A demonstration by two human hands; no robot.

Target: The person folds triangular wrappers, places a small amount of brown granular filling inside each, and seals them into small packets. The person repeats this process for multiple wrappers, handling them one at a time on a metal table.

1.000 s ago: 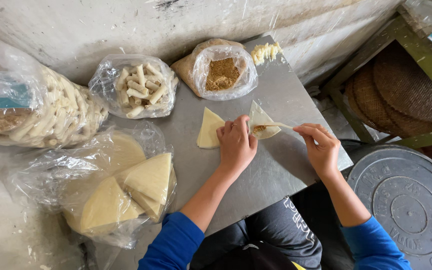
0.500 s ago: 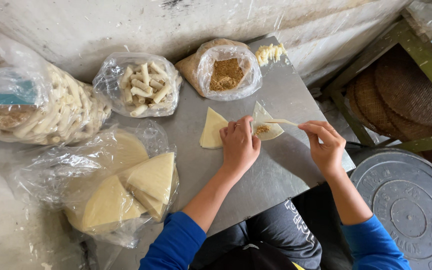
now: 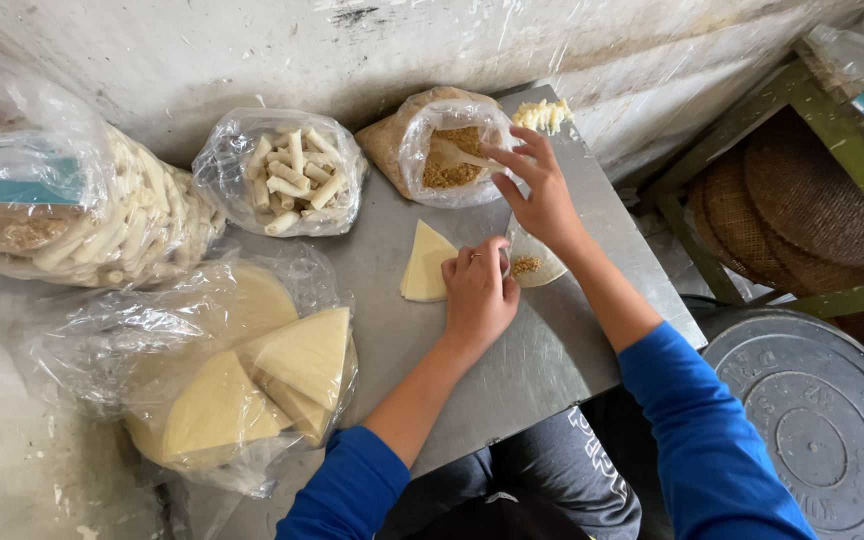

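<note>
Rough whitewashed wall is backing a grey metal table, and the person is sitting at its near edge.

Change since half a second ago: the right hand, then beside the wrapper with the stick over it, is now reaching up to the bag of brown filling. Its fingers are closing around a pale flat stick whose tip is dipping into the crumbs. Reading: a second scoop is probably being fetched, as one small heap is already sitting on the open wrapper.

The left hand is staying put, fingers curled and pressing down on the edge of that wrapper, pinning it flat rather than gripping anything. Whether the thumb is tucking under the sheet, I cannot tell from this angle.

A spare triangular wrapper is lying just left of the left hand, touching nothing else.

Edges and room: the open wrapper is lying near the table's right edge, so the right forearm is crossing close to the drop. Bare metal is lying open in front of the left wrist. Leftward, a bag of wrappers is crowding the surface, with a bag of finished rolls behind it and a larger bag of rolls at far left. A round metal lid is lying below on the right.
</note>
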